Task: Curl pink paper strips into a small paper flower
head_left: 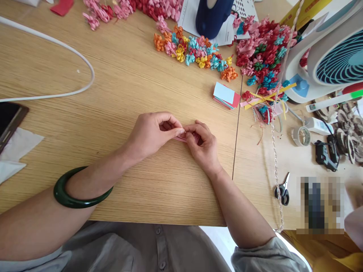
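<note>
My left hand [153, 132] is pinched, thumb against forefinger, at one end of a small pink paper strip [180, 139]. My right hand [203, 147] curls its fingers around the other end, where some pink shows between them. The fingertips of both hands meet just above the wooden table [119, 87], and they hide most of the strip. A short stack of coloured paper pieces [224, 91], pale blue on top with red beneath, lies beyond my right hand.
Curled paper flowers [201, 51] in several colours lie at the back, with a bigger pile [263, 56] by a white fan [326, 56]. A twisted cord [275, 151] hangs at right near black scissors [283, 190], a tape roll [301, 136] and a glue gun [326, 155]. A white cable [70, 47] loops at left.
</note>
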`<act>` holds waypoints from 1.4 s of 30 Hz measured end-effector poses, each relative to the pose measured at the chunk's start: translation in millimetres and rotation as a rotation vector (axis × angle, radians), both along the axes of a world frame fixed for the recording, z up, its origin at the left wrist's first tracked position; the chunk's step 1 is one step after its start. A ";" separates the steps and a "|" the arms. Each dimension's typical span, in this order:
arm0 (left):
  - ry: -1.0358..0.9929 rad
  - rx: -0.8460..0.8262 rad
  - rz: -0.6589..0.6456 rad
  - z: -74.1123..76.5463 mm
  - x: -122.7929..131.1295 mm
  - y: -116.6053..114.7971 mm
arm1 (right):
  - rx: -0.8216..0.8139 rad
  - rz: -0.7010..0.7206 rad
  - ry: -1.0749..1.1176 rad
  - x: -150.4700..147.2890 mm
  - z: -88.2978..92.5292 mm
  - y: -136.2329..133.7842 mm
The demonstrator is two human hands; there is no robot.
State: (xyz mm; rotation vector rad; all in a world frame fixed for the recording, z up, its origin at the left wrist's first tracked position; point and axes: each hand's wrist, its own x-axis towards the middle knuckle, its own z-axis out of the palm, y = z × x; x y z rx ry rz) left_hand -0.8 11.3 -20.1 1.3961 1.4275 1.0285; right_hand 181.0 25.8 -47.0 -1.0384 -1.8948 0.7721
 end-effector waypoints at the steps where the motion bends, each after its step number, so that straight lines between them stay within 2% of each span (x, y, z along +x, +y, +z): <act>1: 0.004 0.007 0.001 -0.8 -0.4 0.1 | 0.001 0.005 -0.003 0.0 0.8 -0.4; 12: 0.067 0.072 -0.065 -0.9 -3.3 4.3 | -0.031 0.128 0.060 3.0 9.4 -1.6; 14: 0.157 0.117 -0.090 1.9 -5.9 5.1 | -0.044 0.155 0.071 2.9 9.5 -2.7; 20: 0.618 0.293 -0.140 14.4 -5.6 0.7 | -0.095 0.227 0.085 2.4 9.5 -2.3; 24: 0.653 0.359 -0.168 15.6 -6.7 0.7 | -0.177 0.264 0.126 5.1 10.2 2.3; 29: 0.474 0.371 -0.162 12.7 -8.1 3.0 | -0.324 0.218 0.142 4.8 14.0 1.3; 32: 0.240 0.336 -0.115 12.6 -5.4 2.2 | -0.334 0.125 0.240 3.0 15.2 -0.2; 35: -0.133 0.146 -0.043 12.3 -0.7 -0.1 | -0.269 0.034 0.245 3.6 14.6 0.9; 37: -0.307 0.002 -0.020 11.5 2.3 -2.1 | -0.255 0.003 0.207 5.1 13.9 2.2; 42: -0.408 -0.170 -0.129 9.6 6.9 -6.2 | -0.241 0.051 0.200 6.6 14.7 2.9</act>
